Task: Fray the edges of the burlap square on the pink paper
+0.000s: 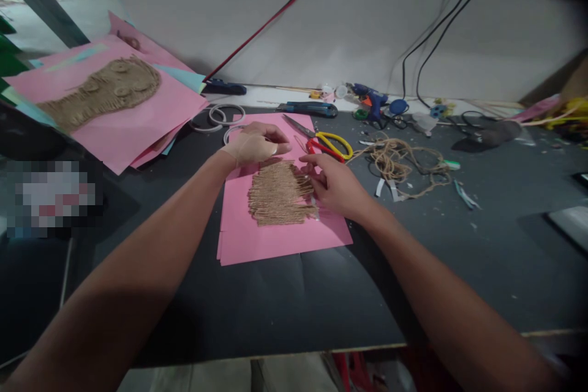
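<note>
Surface: a dark grey work table (294, 300) was seen from above, with a pale wall (184, 12) rising behind its far edge and a black-and-red cable (261, 21) hung against that wall.

Jute panel: a flat fringe-like jute panel (278, 193) was laid near the middle of the table, on a pink paper sheet (271, 242).

Left hand: the left hand (255, 144), its back covered by a beige wrapping, was rested on the far part of the pink paper sheet, just beyond the panel, with the fingers curled. Whether anything was held in it could not be told.

Right hand: the right hand (335, 187) was placed at the right end of the panel, with its fingers spread and touching the strands. It was not seen clamped on them.

Hands: the two were kept apart, though near each other.

Beside the sheet: scissors with yellow and red handles (328, 146) were left across the sheet's far right corner. A coil of loose twine (395, 162) lay to their right, and white rings (225, 115) lay to the left of the sheet.

Far edge: a blue utility knife (307, 109) and a blue hot glue gun (372, 101) were placed near the wall.

Left corner: a finished jute shape (101, 95) was shown on a stack of pink sheets (160, 135), overhanging the table's far left corner.
</note>
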